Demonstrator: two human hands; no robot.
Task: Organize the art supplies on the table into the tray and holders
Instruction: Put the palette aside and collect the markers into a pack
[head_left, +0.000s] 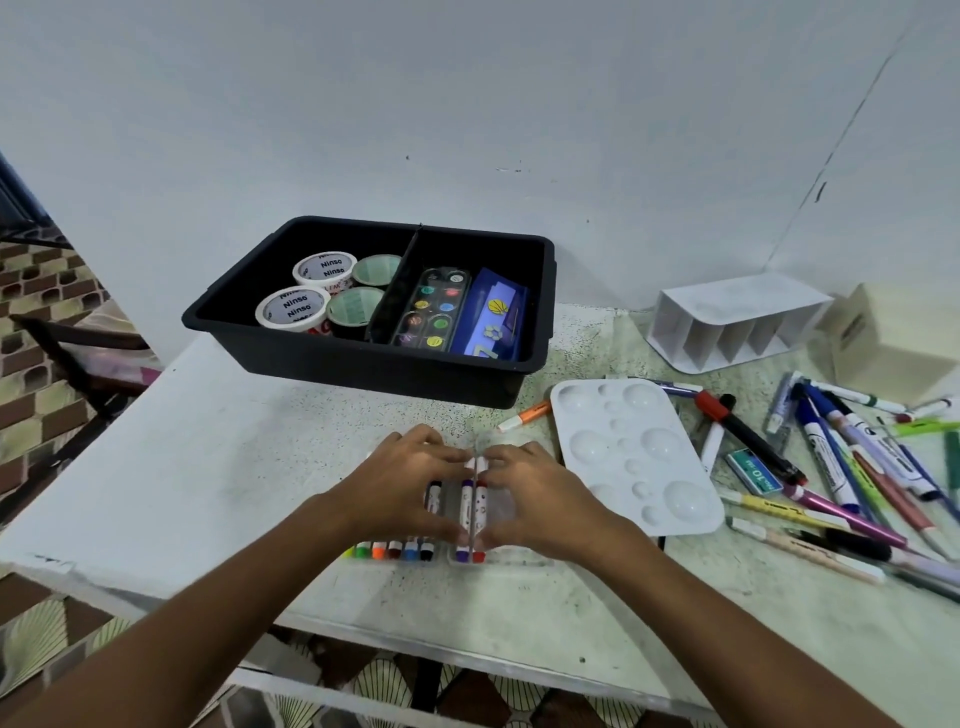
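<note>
Both hands are working at the worktop's (208, 467) near edge, left hand (410, 480) and right hand (535, 493) each clamping their grip on the clear marker case (467, 512), the black tray (374, 358) sitting just behind.

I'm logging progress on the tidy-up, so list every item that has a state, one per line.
Black tray: open, divided in two, partly filled.
Tape rolls: four, in the tray's left compartment.
Watercolour set: in the right compartment, lid shut.
Marker case: open flat on the table, markers inside.
Left hand: resting on the case.
Right hand: resting on the case.
White palette: wells empty.
White holder: slots empty.
Loose pens: scattered, unsorted.
</note>
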